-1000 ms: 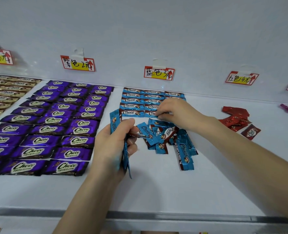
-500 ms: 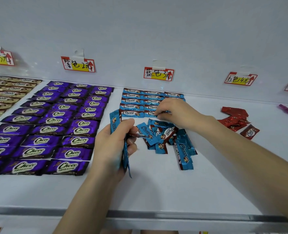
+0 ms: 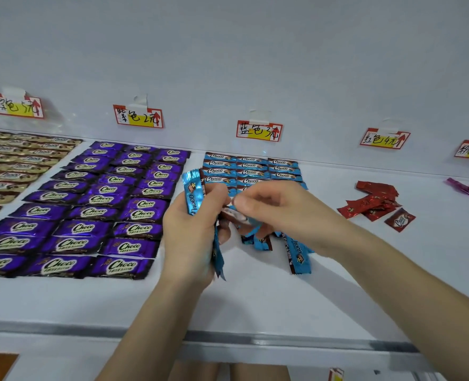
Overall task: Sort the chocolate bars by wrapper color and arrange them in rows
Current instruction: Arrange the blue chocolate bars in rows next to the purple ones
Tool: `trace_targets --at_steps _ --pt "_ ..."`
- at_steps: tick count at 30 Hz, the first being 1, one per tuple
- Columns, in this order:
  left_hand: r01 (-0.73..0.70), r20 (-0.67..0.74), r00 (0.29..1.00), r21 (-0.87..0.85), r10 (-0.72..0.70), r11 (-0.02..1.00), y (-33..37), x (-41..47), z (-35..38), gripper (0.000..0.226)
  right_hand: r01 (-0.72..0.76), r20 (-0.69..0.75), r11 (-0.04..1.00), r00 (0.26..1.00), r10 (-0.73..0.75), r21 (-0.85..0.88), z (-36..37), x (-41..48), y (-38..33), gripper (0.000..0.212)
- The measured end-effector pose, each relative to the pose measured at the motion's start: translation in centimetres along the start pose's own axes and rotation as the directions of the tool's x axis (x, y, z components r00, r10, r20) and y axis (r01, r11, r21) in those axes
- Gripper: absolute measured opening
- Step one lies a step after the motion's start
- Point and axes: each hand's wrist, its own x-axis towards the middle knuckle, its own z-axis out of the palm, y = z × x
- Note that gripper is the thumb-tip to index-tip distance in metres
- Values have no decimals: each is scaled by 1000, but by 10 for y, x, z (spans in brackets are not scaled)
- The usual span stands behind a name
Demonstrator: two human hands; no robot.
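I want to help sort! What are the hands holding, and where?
The left hand grips a stack of blue bars around the middle. The right hand pinches a single bar by one end; blur hides more.

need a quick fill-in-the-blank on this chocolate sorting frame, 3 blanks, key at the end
1. The bars gripped in the left hand have ____ wrappers.
2. The arranged rows just left of that hand are ____.
3. The blue rows behind the right hand are ____ bars wide.
Missing words: blue; purple; three.
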Motion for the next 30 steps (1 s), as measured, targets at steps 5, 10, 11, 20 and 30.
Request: trace_targets --at_steps 5,10,11,20,30 --pt "-94 73 993 70 89 993 8 -8 -3 11 93 -147 992 986 -80 83 0 -8 -3 12" --pt "-63 112 992 91 53 994 13 -8 -10 8 150 -188 988 972 -144 22 -3 -12 -5 16" --pt "-63 110 993 102 51 993 13 -8 -11 8 158 -196 987 968 -156 -7 -2 -13 -6 16" --pt "-82 217 975 196 38 977 14 -5 -11 7 117 -151 993 982 -116 -5 -10 -19 -11 19" --pt "-38 260 965 224 -22 974 7 -9 -8 4 119 -418 940 908 27 321 -5 -16 5 17"
